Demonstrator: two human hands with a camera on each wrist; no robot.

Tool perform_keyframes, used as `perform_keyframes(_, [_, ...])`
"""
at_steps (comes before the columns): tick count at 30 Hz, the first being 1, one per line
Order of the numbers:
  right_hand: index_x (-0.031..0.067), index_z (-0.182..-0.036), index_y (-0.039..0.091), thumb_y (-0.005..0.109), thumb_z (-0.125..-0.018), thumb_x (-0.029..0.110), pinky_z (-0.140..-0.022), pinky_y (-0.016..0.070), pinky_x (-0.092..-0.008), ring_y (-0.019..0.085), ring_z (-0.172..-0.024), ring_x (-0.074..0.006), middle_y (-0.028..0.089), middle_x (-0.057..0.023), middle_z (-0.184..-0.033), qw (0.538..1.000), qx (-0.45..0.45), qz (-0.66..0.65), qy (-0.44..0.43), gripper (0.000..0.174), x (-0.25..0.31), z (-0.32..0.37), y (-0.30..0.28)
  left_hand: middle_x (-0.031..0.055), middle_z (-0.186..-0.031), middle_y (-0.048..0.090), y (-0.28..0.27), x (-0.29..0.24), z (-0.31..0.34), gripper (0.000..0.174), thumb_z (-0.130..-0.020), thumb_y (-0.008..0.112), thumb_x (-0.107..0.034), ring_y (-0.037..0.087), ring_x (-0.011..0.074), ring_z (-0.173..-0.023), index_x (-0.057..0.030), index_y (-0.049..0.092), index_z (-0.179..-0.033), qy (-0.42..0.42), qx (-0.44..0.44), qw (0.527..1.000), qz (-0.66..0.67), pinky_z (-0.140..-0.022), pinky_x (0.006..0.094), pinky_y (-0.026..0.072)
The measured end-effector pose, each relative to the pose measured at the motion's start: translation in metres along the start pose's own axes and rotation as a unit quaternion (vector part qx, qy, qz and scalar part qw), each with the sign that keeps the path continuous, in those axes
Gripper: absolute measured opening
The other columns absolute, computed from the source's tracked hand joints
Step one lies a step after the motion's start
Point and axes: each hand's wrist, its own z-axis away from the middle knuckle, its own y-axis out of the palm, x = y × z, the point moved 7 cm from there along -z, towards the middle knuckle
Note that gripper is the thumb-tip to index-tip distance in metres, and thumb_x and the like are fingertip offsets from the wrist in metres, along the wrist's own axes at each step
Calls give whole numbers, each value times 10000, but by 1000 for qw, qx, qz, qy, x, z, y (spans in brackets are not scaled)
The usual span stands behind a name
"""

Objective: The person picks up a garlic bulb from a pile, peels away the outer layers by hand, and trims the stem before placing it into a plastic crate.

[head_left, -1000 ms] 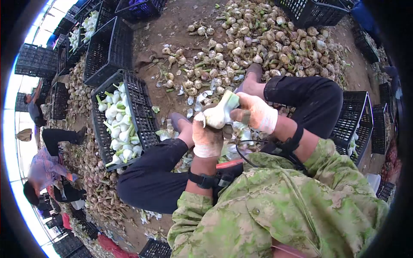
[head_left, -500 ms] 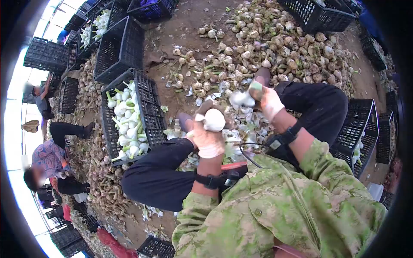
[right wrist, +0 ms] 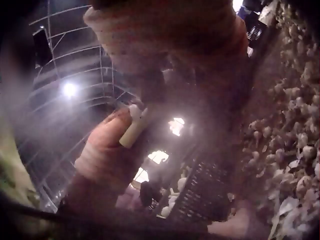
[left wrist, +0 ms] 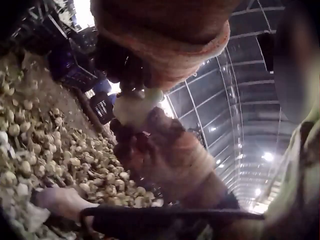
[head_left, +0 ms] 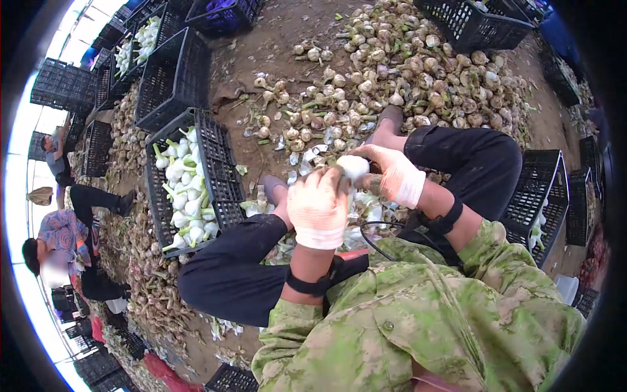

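Note:
In the head view a white garlic bulb [head_left: 353, 167] sits between my two gloved hands over my lap. My left hand [head_left: 319, 208] grips it from the left, its back turned up and its fingers curled around the bulb. From the right, my right hand [head_left: 394, 172] pinches the same bulb between thumb and fingers. Both gloves are pale, with dark soiled fingertips. The left wrist view has the pale bulb [left wrist: 134, 111] between the hands, blurred. A pale green cut stem [right wrist: 131, 135] sticks out past the left hand in the right wrist view.
A black crate [head_left: 222, 173] of clean white garlic stands to the left. Ahead lies a heap of unpeeled garlic [head_left: 444, 78], with loose skins [head_left: 313, 155] near my feet. Another crate [head_left: 537, 202] is on the right. Two people work at far left.
Half a second ago my hands were apart, the left with the bulb, the right swinging a blurred white piece outward. Now the right hand is back at the bulb, and the left has turned over it.

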Motion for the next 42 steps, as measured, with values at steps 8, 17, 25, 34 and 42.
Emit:
perform_keyframes(8, [19,-1160,491,637,-692,18,-812,453,-308,564,-928,-204,567,-95,-1058,977,113,-173,46,490,-1,11,8,7,-690,590,44,82,25,98,-756,564,30,517,86,-615,-29,626,-805,-356,9,817,454,-580,237,438])
perform_keyframes(17, [-45,-1205,403,559,-828,245,-601,448,-266,538,-720,-129,565,-45,-852,918,83,-345,178,501,-74,17,27,94,-806,610,49,71,25,222,-763,545,-155,613,237,-731,-49,553,-958,-421,-76,512,745,-623,361,521])
perform_keyframes(25, [65,-1251,402,433,-807,576,-919,393,-419,457,-1114,-278,470,-131,-1225,896,32,-435,77,678,-54,-12,52,63,-944,584,76,55,36,195,-825,512,-22,597,222,-820,-61,518,-1017,-458,-31,478,749,-669,393,540])
perform_keyframes(34, [81,-1100,489,359,-866,439,-885,422,-455,514,-1031,-312,508,-150,-1128,871,28,-461,168,447,-81,-7,37,154,-951,602,26,30,12,281,-788,548,-110,617,283,-814,-25,519,-1054,-347,-14,404,846,-676,398,547])
perform_keyframes(42, [141,-982,523,508,-837,346,-668,484,-511,537,-908,-352,554,-116,-1030,661,178,-718,126,252,-122,-4,40,157,-904,598,29,101,36,205,-777,503,-58,607,255,-790,-6,558,-967,-356,250,818,377,-648,370,508])
